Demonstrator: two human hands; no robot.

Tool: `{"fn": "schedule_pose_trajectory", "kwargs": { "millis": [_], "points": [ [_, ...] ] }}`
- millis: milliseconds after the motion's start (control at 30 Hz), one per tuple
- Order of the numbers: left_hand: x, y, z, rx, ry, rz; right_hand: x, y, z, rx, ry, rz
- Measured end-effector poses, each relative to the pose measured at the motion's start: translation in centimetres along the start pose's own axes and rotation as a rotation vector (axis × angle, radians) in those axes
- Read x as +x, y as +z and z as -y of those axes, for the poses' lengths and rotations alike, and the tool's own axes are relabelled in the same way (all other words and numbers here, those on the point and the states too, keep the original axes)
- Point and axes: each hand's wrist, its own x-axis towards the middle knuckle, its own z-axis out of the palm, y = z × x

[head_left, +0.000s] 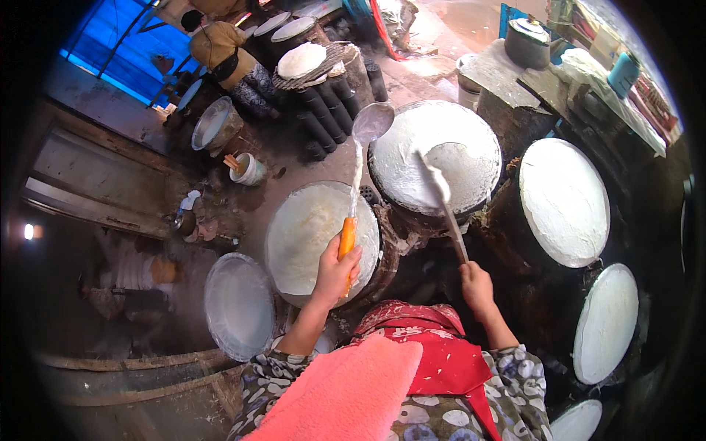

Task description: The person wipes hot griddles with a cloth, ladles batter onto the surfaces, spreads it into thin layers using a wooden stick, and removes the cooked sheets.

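Observation:
My left hand (337, 268) is closed round the orange handle of a metal ladle (373, 123). The ladle points away from me, its white-streaked bowl over the near-left rim of a round griddle (474, 136) spread with white batter. In my right hand (476, 287) is a long, flat spatula (454, 229), its blade on or just above that batter. A smoother, greyer patch shows right of the blade. Below my left hand lies another round griddle (290, 235) with a pale layer. A wide basin (239, 305) of thin whitish liquid stands left of it.
More white-covered round griddles (565, 202) line the right side. Stacked black cylinders (323, 121) stand beyond, beside a rack with a round white sheet (301, 60). A lidded pot (528, 44) sits far right. Far left are a bucket (250, 170) and another person (224, 55).

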Motion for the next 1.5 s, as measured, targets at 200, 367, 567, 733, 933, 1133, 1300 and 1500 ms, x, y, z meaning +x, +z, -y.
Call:
{"fn": "schedule_pose_trajectory", "kwargs": {
  "millis": [200, 367, 567, 733, 933, 1133, 1300, 1500],
  "points": [
    [-1.6, -0.1, 0.0, -0.134, -0.082, 0.032, -1.4, 0.3, 1.5, -0.037, -0.107, -0.006],
    [-1.4, -0.1, -0.5, -0.211, -0.144, 0.054, 0.7, -2.9, -2.4, -0.044, 0.058, -0.059],
    [-2.0, 0.4, -0.5, -0.152, -0.163, 0.025, 0.1, -3.1, -1.9, -0.163, -0.103, 0.114],
    [-0.8, 1.4, -0.7, -0.131, -0.182, 0.008, 4.0, -6.4, -4.7, -0.019, 0.057, -0.035],
    [-0.8, 1.8, -0.2, -0.065, -0.183, -0.029, 1.5, -5.7, -3.9, -0.237, -0.171, 0.186],
    [0.3, 3.5, 0.0, -0.065, -0.211, -0.070, 7.5, -8.2, -5.9, -0.074, -0.027, -0.064],
    [-0.2, 3.6, 0.1, -0.013, -0.222, -0.106, 5.3, -8.4, -5.8, -0.255, -0.105, 0.110],
    [-0.4, 4.7, 0.1, -0.024, -0.222, -0.123, 13.8, -8.8, -4.9, -0.193, 0.022, -0.105]
  ]
}}
